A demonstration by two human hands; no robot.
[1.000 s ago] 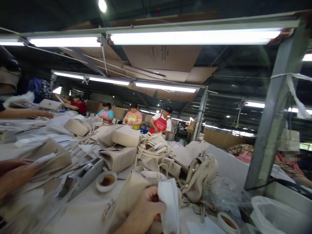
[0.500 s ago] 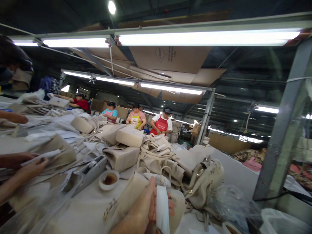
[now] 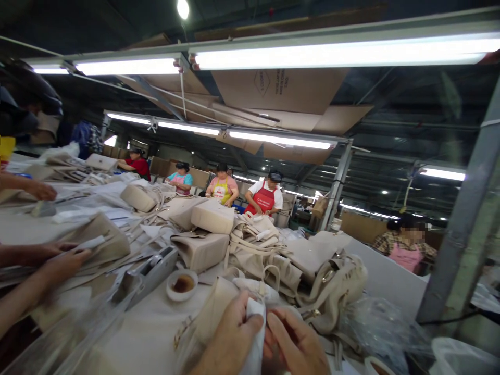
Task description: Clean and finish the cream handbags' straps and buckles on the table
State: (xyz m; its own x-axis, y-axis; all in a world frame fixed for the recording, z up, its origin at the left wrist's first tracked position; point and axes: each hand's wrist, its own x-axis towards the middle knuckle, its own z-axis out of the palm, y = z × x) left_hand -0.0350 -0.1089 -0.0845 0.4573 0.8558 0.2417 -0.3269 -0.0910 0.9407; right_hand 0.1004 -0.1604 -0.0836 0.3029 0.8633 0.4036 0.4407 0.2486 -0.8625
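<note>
At the bottom middle, my left hand (image 3: 230,333) is closed with its thumb over a white paper-like strip (image 3: 254,308). My right hand (image 3: 297,338) is beside it, fingers bent and pressed together at the strip's right edge; what they pinch is hidden. A beige handbag (image 3: 219,298) with a metal fitting on its left side lies directly behind and under my hands. Close by, a white wrapped piece (image 3: 255,287) and a thin beige loop handle (image 3: 272,273) show.
A white bowl of brown liquid (image 3: 182,285) stands left of my hands. Beige bags (image 3: 213,216) are heaped behind. Clear plastic (image 3: 386,325) and a metal post (image 3: 459,219) are at right. A co-worker's hands (image 3: 72,255) hold a white strip at left; other people work beyond.
My left hand was spread flat with the strip across its fingers; now it has closed, thumb on the strip. My right hand has come up into view beside it.
</note>
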